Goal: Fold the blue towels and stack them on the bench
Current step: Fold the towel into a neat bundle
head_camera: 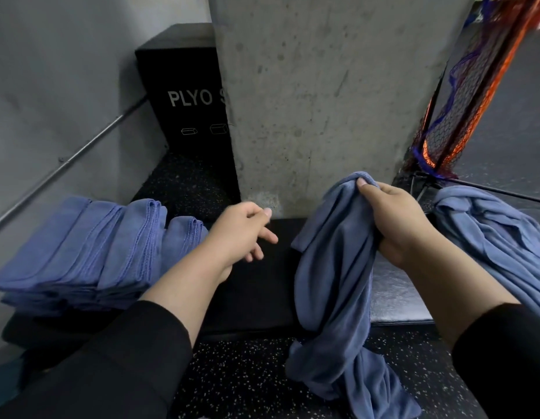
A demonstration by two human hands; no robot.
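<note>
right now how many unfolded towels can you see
2, maybe more hidden: one towel hangs from the right hand, one crumpled heap lies on the bench at far right.

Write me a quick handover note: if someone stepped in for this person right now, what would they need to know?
Left hand: free, fingers relaxed, above the bench.
Right hand: grips a bunched, unfolded towel that hangs down to the floor.
Done: folded towels stacked at the bench's left end.
Left: fold the held towel, then the crumpled pile on the right, and add them to the stack.
</note>
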